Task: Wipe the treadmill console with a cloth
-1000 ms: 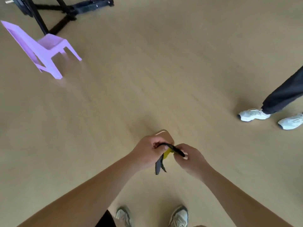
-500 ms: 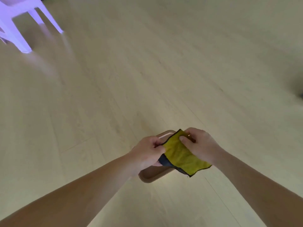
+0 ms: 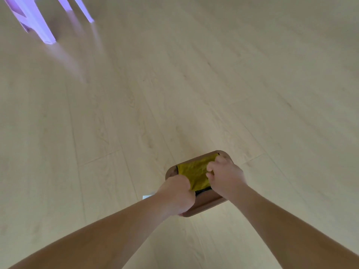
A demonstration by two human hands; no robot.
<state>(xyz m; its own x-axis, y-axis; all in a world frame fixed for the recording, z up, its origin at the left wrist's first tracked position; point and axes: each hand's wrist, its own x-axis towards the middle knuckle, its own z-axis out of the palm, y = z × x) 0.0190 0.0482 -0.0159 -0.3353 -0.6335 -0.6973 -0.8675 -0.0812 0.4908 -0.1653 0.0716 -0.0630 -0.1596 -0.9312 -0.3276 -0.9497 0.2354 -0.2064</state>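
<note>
- Cloth (image 3: 196,174): yellow, dark-edged, spread over a brown tray (image 3: 210,205).
- Left hand (image 3: 177,193): fingers closed on the cloth's near edge.
- Right hand (image 3: 225,176): fingers pinch the cloth's right side.
- Step: readying the cloth; next, carry it to the console, not in view.
- Purple chair (image 3: 38,20): well beyond the cloth, on the floor (image 3: 194,84).

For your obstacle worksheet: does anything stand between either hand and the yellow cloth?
Nothing visible does. The left hand and the right hand both already grip the yellow cloth, spread over a brown tray.
</note>
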